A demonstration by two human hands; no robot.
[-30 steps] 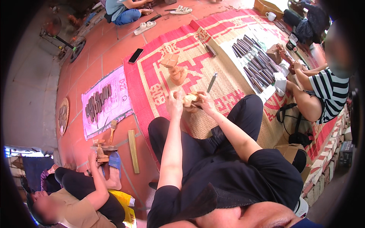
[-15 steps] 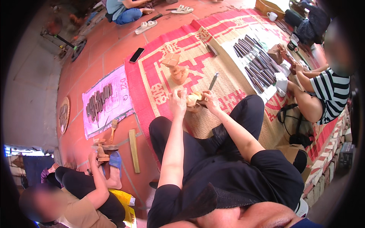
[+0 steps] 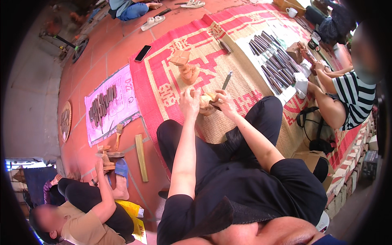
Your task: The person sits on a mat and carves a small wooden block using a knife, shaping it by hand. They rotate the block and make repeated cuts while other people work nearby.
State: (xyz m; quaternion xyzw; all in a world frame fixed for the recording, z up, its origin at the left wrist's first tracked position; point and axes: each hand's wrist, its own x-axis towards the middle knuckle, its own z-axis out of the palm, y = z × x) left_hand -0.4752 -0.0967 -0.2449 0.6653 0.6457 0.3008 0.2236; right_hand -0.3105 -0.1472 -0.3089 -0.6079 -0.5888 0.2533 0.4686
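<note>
Just beyond my lap, my left hand (image 3: 190,104) is closed round the side of a small pale wood carving (image 3: 206,100). My right hand (image 3: 225,103) grips a carving chisel (image 3: 227,79), its dark handle rising above the fingers. The chisel's dark lower end points down and left, against or very close to the carving; the exact contact is too small to tell. Past my hands, a second carved wooden figure (image 3: 189,74) with a square block on top stands on the red and straw-coloured mat (image 3: 163,61).
Rows of chisels (image 3: 279,67) lie on a white sheet at right, beside a person in stripes (image 3: 353,92). More tools (image 3: 102,105) rest on a pink cloth (image 3: 122,87). A phone (image 3: 143,53), a brush (image 3: 119,134) and a wooden strip (image 3: 141,157) lie leftward, near another seated person (image 3: 87,214).
The whole view has shifted slightly, so the scene sits a little higher and further left. The chisel's lower end now shows below my right hand. Both hands keep their holds.
</note>
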